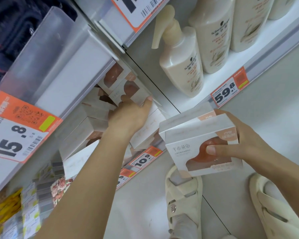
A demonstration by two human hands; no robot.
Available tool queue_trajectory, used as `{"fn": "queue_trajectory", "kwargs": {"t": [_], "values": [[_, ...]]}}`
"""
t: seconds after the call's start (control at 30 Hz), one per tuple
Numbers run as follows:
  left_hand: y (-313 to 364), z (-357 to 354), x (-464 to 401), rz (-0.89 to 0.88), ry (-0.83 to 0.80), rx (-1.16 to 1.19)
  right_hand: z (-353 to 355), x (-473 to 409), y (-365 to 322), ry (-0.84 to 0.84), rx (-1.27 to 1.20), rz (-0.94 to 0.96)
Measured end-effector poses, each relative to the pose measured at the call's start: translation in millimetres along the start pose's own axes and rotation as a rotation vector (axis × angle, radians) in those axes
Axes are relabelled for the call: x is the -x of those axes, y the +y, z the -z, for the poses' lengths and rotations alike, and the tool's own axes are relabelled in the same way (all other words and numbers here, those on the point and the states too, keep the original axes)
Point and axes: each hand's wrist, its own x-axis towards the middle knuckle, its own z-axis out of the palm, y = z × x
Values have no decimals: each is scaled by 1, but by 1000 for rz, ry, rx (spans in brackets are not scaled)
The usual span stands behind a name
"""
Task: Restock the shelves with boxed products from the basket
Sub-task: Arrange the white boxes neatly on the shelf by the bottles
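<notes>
Left hand (129, 112) reaching into the shelf (62, 87), fingers and thumb clasping a white soap box (128, 91) atop the stacked boxes (86, 125) near the shelf's front edge. Right hand (245, 144) gripping two more boxes (197, 140) out in front, thumb pressed on the lower one's window. Cream pump bottles (181, 66) along the neighbouring shelf's edge, above an orange price tag (229, 89).

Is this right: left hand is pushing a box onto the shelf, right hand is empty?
Not quite. The head view shows the right hand is not empty: it grips stacked boxes, thumb on the front window. The rest stands: the left hand is at a box on the shelf.
</notes>
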Motion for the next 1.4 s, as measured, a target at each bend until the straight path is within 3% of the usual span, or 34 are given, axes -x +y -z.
{"fn": "queue_trajectory", "kwargs": {"t": [0.13,0.27,0.37,0.43,0.5,0.57,0.67,0.77,0.87,1.07,1.27,1.4], "values": [[1,6,-7,5,55,-32,-30,-1,-7,-17,97,7],[9,14,-53,-6,136,300,-25,-4,-4,27,57,29],[5,9,-83,-9,181,378,-25,-5,-5,5,44,70],[1,4,-89,-71,247,282,-21,-7,-3,32,19,86],[2,2,-90,-250,305,103,-19,-7,-3,34,-22,96],[5,10,-97,-376,276,-48,-16,-8,-2,47,-29,101],[10,27,-111,-314,182,-211,-12,-11,-1,65,-11,109],[9,30,-115,-314,260,-357,-13,-14,-3,85,-10,119],[5,22,-114,-362,315,-410,-16,-16,-4,83,3,114],[6,21,-120,-400,199,-515,-18,-16,-1,90,-26,87],[5,18,-115,-490,364,-512,-20,-15,-4,105,-9,84],[5,22,-102,-475,336,-495,-21,-15,-2,105,-25,79]]}}
